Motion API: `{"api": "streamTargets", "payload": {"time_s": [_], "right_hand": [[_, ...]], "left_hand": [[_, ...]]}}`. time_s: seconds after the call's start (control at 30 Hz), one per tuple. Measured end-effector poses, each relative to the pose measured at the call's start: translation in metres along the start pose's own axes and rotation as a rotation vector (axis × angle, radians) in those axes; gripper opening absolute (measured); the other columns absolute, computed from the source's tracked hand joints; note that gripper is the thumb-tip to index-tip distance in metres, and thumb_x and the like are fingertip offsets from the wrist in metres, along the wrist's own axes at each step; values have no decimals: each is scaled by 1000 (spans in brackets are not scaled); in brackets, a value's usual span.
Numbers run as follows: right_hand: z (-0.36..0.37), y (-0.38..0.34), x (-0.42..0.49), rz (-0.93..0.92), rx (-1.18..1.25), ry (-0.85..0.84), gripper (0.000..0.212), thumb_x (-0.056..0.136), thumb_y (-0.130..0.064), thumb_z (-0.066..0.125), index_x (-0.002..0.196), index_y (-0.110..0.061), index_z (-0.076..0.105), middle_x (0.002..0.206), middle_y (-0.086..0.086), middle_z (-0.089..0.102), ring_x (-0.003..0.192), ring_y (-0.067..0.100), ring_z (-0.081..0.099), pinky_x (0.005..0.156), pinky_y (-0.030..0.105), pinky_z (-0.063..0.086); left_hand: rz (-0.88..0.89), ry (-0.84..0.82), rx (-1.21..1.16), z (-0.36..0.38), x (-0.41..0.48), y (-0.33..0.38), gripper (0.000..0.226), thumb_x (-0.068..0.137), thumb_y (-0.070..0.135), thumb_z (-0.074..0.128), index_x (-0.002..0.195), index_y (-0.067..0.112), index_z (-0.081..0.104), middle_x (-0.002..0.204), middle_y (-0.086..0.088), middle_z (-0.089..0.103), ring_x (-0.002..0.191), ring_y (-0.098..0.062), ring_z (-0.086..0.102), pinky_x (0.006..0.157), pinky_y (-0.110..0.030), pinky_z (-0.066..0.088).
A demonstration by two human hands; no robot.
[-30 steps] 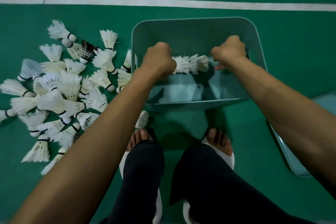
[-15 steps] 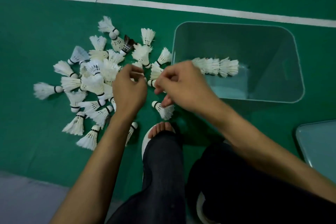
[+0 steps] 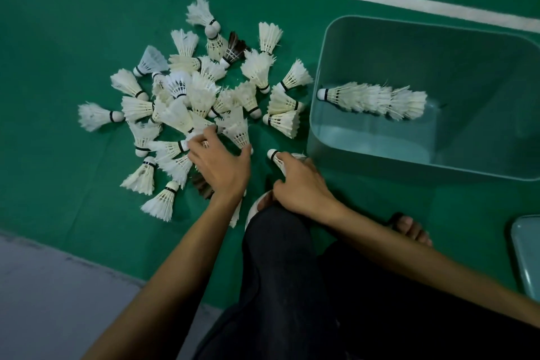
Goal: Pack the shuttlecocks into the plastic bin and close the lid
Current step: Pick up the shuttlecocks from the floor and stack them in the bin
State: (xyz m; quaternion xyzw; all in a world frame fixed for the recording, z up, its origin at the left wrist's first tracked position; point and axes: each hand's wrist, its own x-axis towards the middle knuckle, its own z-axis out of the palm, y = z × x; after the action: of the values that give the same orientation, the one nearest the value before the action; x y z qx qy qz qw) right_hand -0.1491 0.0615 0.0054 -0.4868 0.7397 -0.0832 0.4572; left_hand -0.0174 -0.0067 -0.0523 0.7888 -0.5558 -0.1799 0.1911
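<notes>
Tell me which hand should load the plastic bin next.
Right. The right hand grips a white feather shuttlecock beside the pale-green plastic bin; the left hand touches the floor pile, farther off.

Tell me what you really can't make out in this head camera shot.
All in the head view:
1. lid: cut off by the right edge.
2. white shuttlecock: the right hand grips it and covers its feathers.
3. nested stack in the bin: overlapping feathers hide the count.
4. left hand: fingertips are buried in the pile, so its grip is unclear.
</notes>
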Motion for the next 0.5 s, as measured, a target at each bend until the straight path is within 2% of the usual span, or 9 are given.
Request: {"api": "streamTargets", "payload": {"time_s": [0.07,0.13,0.23,0.33,0.37,0.43,0.5], "right_hand": [[2,-3,5,-9,26,29,60,83,-17,51,143,-23,50,132,14,58,119,36,55,100,41,49],[4,-5,9,-4,5,79,48,87,-15,49,134,-15,56,129,14,60,118,35,55,99,43,48],[4,-6,7,-13,-6,132,40,93,-16,50,131,-10,59,129,12,59,121,30,53,102,42,45],[2,-5,3,-75,-8,188,33,92,-17,52,122,-8,63,118,11,65,113,29,58,97,41,49],[1,-5,2,-91,-9,201,31,92,-18,53,120,-8,63,116,11,66,110,28,60,95,41,50],[1,-4,-1,-134,-32,230,28,94,-19,54,118,-9,63,113,10,67,106,27,61,92,39,51],[1,-5,-4,-191,-73,278,24,96,-19,54,115,-9,63,110,9,66,102,26,61,88,38,51]], "left_hand": [[82,-32,57,7,4,2,65,71,51,86,118,19,54,132,-13,39,120,-32,40,84,-41,47],[127,-9,78,10,7,7,63,69,53,87,110,17,55,129,-12,41,116,-29,43,73,-37,47],[75,20,47,10,12,13,55,72,43,87,105,14,54,120,-10,45,107,-26,46,71,-31,40],[86,-4,12,8,11,12,44,72,24,78,105,11,52,110,-9,49,98,-27,49,70,-35,41],[88,-9,-1,5,9,13,44,70,24,76,104,11,53,107,-8,50,94,-27,51,69,-35,40],[70,-29,-19,-4,6,15,45,69,36,75,101,10,55,100,-6,52,84,-25,50,67,-34,37],[65,-97,-14,-17,3,18,44,70,49,69,87,11,54,83,-4,53,70,-22,47,60,-32,33]]}}
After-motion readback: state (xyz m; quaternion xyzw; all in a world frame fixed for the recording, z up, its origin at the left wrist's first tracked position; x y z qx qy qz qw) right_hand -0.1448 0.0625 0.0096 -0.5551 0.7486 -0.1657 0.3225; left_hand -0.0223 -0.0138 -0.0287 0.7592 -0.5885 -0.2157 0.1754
